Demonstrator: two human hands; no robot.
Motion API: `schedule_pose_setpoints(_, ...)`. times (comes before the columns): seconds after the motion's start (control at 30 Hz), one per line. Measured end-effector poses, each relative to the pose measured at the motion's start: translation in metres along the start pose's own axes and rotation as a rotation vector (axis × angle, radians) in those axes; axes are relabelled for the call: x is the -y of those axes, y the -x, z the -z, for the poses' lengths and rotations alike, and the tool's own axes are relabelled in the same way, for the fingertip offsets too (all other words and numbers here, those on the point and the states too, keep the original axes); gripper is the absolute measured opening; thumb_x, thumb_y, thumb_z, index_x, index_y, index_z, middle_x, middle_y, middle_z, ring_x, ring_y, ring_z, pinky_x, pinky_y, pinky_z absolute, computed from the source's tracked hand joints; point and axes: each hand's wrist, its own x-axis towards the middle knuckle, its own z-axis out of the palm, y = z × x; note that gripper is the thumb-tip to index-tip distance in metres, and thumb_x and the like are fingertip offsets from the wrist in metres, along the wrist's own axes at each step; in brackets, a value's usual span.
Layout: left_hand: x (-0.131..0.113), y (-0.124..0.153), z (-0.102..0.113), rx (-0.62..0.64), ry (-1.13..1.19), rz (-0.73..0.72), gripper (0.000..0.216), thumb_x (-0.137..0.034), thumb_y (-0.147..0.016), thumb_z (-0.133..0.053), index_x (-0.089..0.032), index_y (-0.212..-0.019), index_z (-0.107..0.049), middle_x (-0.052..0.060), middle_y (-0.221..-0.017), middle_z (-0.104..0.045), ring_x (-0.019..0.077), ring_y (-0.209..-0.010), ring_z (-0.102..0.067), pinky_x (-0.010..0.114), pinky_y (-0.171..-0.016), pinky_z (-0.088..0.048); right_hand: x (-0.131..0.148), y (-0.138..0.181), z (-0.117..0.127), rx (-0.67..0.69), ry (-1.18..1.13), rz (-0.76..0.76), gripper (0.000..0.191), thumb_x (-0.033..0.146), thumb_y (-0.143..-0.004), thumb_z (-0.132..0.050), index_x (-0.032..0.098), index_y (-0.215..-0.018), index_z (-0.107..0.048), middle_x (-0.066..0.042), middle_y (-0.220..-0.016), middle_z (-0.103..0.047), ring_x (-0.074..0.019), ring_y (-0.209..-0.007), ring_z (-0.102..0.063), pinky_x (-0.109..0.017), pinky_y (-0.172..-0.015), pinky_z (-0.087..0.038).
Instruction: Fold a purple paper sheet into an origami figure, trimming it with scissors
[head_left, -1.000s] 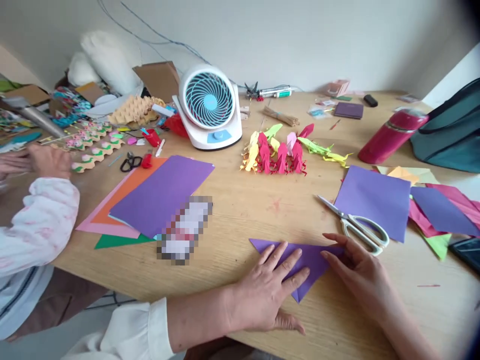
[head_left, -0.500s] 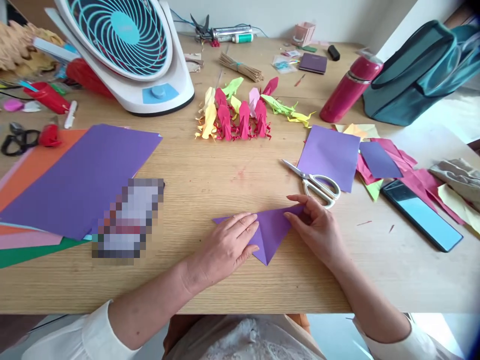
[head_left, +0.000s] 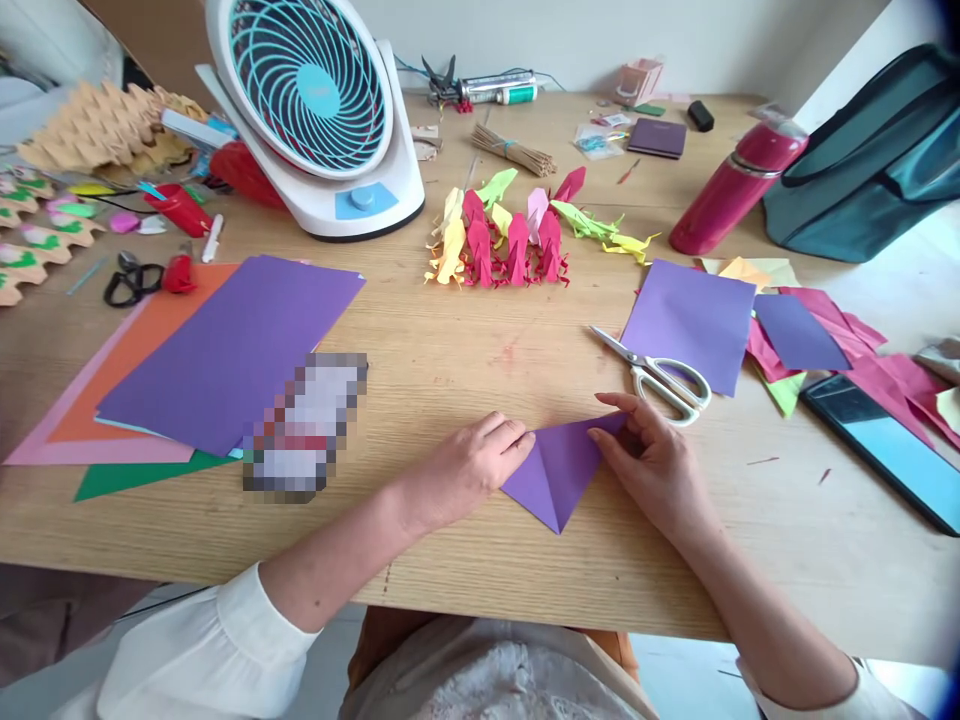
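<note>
A purple sheet of paper [head_left: 559,470], folded into a triangle, lies on the table with one point toward me and a crease down its middle. My left hand [head_left: 480,465] is closed over its left corner, the fingertips bent together and covering that corner. At the opposite corner, my right hand [head_left: 652,455] pinches the paper between thumb and fingers. White-handled scissors [head_left: 664,380] lie just beyond my right hand, their blades partly over a flat purple sheet [head_left: 690,310].
Left of my hands lie a blurred-out phone [head_left: 307,430] and a stack of coloured paper [head_left: 240,340]. Several folded paper figures [head_left: 517,245] stand farther back, near a fan [head_left: 322,110]. To the right are a phone [head_left: 877,440], paper scraps [head_left: 832,320] and a red bottle [head_left: 739,190].
The view has swung left, so things appear farther right. My left hand's fingers have gone from lying flat on the paper to curling together at its left corner. My right hand keeps its pinch.
</note>
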Motion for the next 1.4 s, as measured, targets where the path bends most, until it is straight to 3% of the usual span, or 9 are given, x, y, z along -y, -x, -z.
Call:
schedule_pose_setpoints(0.2, 0.007, -0.005, 0.0, 0.038, -0.098, -0.104, 0.028, -0.003, -0.096, -0.045, -0.007, -0.12, -0.059, 0.011, -0.104, -0.066, 0.0204, -0.094, -0.061, 0.033, -0.08, -0.055, 0.003, 0.0, 0.0, -0.021, -0.018, 0.024, 0.04, 0.033, -0.086, -0.065, 0.024, -0.124, -0.061, 0.004, -0.072, -0.05, -0.015, -0.064, -0.049, -0.03, -0.061, -0.042)
schedule_pose_setpoints(0.43, 0.009, -0.004, 0.001, 0.043, -0.109, -0.148, 0.029, -0.002, -0.097, -0.041, -0.008, -0.117, -0.061, 0.011, -0.11, -0.067, 0.0204, -0.099, -0.061, 0.032, -0.083, -0.055, 0.005, 0.0, -0.002, -0.033, -0.022, 0.037, 0.055, 0.039, -0.081, -0.073, 0.026, -0.131, -0.055, 0.001, -0.078, -0.055, -0.0181, -0.07, -0.052, -0.032, -0.062, -0.045)
schedule_pose_setpoints(0.63, 0.01, -0.004, -0.002, 0.002, -0.129, -0.175, 0.025, -0.002, -0.096, -0.046, -0.004, -0.115, -0.061, 0.012, -0.107, -0.068, 0.021, -0.095, -0.061, 0.033, -0.079, -0.056, 0.007, 0.004, -0.007, -0.059, 0.005, 0.069, 0.058, 0.03, -0.083, -0.07, 0.027, -0.137, -0.049, 0.001, -0.086, -0.058, -0.0151, -0.065, -0.05, -0.03, -0.06, -0.047)
schedule_pose_setpoints(0.8, 0.01, -0.004, -0.003, -0.002, -0.16, -0.172, 0.025, -0.005, -0.098, -0.043, -0.007, -0.113, -0.063, 0.011, -0.108, -0.067, 0.02, -0.093, -0.06, 0.032, -0.079, -0.056, 0.009, 0.009, -0.009, -0.106, 0.096, 0.216, 0.055, 0.026, -0.087, -0.067, 0.028, -0.138, -0.046, -0.002, -0.1, -0.065, -0.0182, -0.081, -0.061, -0.035, -0.08, -0.051)
schedule_pose_setpoints(1.0, 0.009, -0.005, -0.002, -0.017, -0.171, -0.178, 0.023, -0.006, -0.097, -0.046, -0.006, -0.113, -0.062, 0.011, -0.107, -0.067, 0.0197, -0.092, -0.059, 0.031, -0.079, -0.056, 0.012, 0.009, -0.005, -0.022, 0.144, 0.463, 0.012, 0.017, -0.093, -0.061, 0.025, -0.102, -0.064, -0.003, -0.089, -0.068, -0.0196, -0.082, -0.064, -0.037, -0.078, -0.05)
schedule_pose_setpoints(1.13, 0.009, -0.005, -0.003, -0.025, -0.173, -0.172, 0.022, -0.005, -0.096, -0.047, -0.007, -0.111, -0.063, 0.01, -0.104, -0.067, 0.0192, -0.091, -0.06, 0.031, -0.078, -0.056, 0.011, 0.01, -0.004, 0.03, 0.052, 0.583, 0.025, 0.006, -0.09, -0.057, 0.024, -0.104, -0.065, -0.005, -0.097, -0.068, -0.0187, -0.088, -0.066, -0.035, -0.077, -0.053)
schedule_pose_setpoints(1.23, 0.01, -0.005, -0.004, -0.018, -0.151, -0.176, 0.019, -0.006, -0.096, -0.049, -0.007, -0.109, -0.063, 0.01, -0.104, -0.066, 0.0196, -0.091, -0.06, 0.031, -0.077, -0.056, 0.011, 0.012, -0.006, 0.078, 0.022, 0.567, 0.029, 0.004, -0.09, -0.055, 0.025, -0.11, -0.063, -0.005, -0.109, -0.07, -0.0182, -0.096, -0.068, -0.033, -0.082, -0.055)
schedule_pose_setpoints(1.4, 0.008, -0.004, 0.0, 0.01, -0.137, -0.16, 0.018, -0.009, -0.096, -0.051, -0.007, -0.109, -0.063, 0.011, -0.106, -0.065, 0.0206, -0.091, -0.059, 0.033, -0.079, -0.055, 0.013, 0.015, -0.011, 0.062, 0.142, 0.374, 0.025, 0.022, -0.091, -0.064, 0.024, -0.115, -0.059, -0.003, -0.103, -0.072, -0.0178, -0.085, -0.07, -0.03, -0.075, -0.058)
